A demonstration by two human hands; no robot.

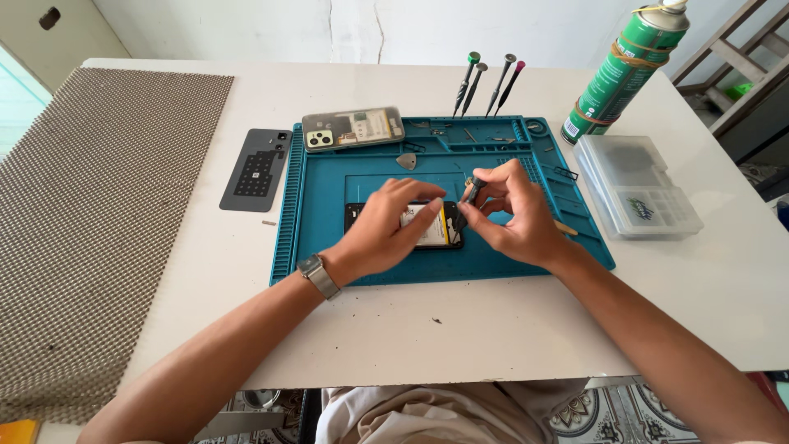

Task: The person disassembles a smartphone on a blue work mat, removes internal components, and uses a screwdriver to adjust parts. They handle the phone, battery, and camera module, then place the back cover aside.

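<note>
White table, teal mat (312,247): left hand (386,230) fingers flat on opened phone (436,234); right hand (514,218) fingers pinching screwdriver (474,187).

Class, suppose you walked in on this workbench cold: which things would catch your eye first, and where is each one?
First the teal repair mat at the table's centre, where the left hand rests on an opened phone and the right hand holds a small screwdriver over it. Next, the green spray can leaning at the mat's far right corner. Four screwdrivers stand upright along the mat's far edge.
</note>
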